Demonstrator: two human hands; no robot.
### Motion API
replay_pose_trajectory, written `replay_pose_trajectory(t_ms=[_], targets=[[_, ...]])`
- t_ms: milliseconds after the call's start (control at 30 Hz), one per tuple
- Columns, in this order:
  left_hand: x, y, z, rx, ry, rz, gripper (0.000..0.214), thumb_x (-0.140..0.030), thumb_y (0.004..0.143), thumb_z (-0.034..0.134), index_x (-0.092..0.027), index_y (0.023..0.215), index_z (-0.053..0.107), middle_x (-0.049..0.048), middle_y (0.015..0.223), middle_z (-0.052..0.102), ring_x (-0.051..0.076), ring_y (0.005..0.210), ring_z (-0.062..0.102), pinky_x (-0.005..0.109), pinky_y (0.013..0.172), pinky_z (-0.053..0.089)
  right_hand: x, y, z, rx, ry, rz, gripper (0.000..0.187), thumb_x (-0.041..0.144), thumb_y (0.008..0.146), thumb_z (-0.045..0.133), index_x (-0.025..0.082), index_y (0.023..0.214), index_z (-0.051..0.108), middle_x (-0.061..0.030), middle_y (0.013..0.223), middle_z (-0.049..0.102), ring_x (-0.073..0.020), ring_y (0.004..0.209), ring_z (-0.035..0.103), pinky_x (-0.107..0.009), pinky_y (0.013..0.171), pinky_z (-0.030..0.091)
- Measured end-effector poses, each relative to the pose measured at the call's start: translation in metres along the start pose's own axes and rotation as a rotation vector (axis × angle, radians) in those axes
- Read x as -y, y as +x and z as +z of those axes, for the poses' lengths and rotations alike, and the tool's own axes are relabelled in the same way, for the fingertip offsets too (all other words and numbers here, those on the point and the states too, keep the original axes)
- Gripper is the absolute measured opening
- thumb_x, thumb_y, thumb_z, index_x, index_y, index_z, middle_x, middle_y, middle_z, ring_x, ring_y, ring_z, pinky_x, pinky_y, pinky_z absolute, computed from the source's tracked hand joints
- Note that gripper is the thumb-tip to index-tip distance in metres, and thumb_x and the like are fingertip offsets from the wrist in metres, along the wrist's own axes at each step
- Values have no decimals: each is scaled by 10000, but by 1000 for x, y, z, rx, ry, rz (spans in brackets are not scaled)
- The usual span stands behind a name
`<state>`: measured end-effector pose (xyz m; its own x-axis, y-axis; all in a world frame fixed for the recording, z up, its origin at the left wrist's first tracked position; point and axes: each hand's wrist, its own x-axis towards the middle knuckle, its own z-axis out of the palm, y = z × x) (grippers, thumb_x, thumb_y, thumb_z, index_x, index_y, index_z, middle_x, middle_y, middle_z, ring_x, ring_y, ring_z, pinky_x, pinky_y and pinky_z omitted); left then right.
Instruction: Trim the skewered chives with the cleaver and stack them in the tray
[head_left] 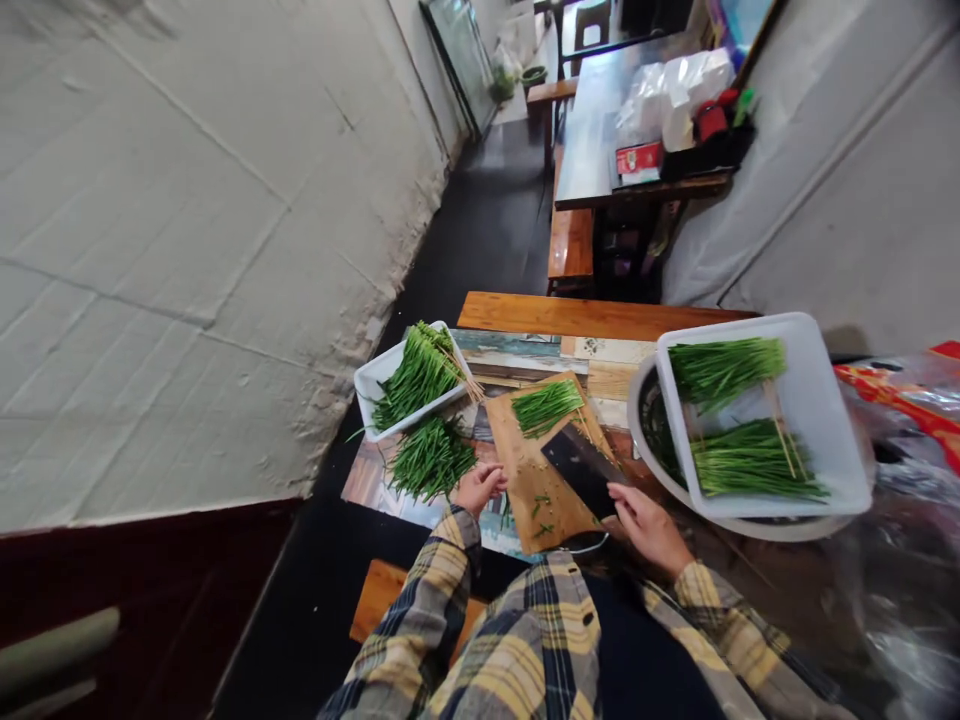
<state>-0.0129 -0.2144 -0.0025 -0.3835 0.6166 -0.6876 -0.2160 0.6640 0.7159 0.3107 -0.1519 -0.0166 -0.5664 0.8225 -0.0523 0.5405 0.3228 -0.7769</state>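
Note:
My right hand (651, 530) is closed around the handle of a dark-bladed cleaver (581, 470), its blade over the right side of a wooden cutting board (517, 470). A trimmed bunch of skewered garlic chives (547, 407) lies at the far end of the board, with small green scraps near its close end. My left hand (482, 488) is at the board's left edge, fingers curled together; whether anything is between them is hidden. Just beyond it lies a loose pile of cut chives (431, 458).
On the left, a white tray (365, 388) holds more skewered chives. On the right, a white tub (832, 440) with chive bundles rests on a round basin (645, 420). A wooden bench (600, 316) stands beyond the table; plastic bags (900, 560) lie at right.

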Motion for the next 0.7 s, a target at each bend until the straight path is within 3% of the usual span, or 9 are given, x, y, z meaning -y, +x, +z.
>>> replay_pose_trajectory(t_ms=[133, 333, 567, 700], targets=[[18, 4, -26, -43, 9, 27, 396, -442, 642, 710, -135, 884, 646, 69, 727, 693, 125, 573, 642, 192, 482, 419, -25, -34, 40, 86, -145, -3, 351, 305, 865, 416, 182, 1167, 545, -104, 1074, 626, -207, 973, 623, -359, 865, 515], [30, 15, -77, -187, 24, 97, 321, -352, 681, 661, -123, 905, 648, 82, 751, 699, 145, 604, 650, 222, 519, 460, -37, -45, 59, 78, -286, 39, 392, 348, 827, 460, 174, 1172, 525, -127, 1095, 583, -241, 989, 602, -381, 860, 503], [16, 41, -152, -457, 123, 236, 313, -306, 733, 531, -132, 974, 631, 69, 802, 691, 159, 677, 653, 289, 684, 510, -38, -56, 70, 66, -302, 281, 419, 404, 711, 512, 178, 1063, 540, -127, 1062, 627, -263, 982, 620, -354, 831, 499], [-1, 51, -175, -507, 204, 314, 288, -303, 727, 526, -136, 926, 651, 59, 744, 685, 174, 641, 650, 305, 671, 509, -41, -61, 81, 83, -235, 420, 370, 411, 665, 497, 228, 982, 550, -78, 946, 677, -260, 841, 673, -360, 706, 531]])
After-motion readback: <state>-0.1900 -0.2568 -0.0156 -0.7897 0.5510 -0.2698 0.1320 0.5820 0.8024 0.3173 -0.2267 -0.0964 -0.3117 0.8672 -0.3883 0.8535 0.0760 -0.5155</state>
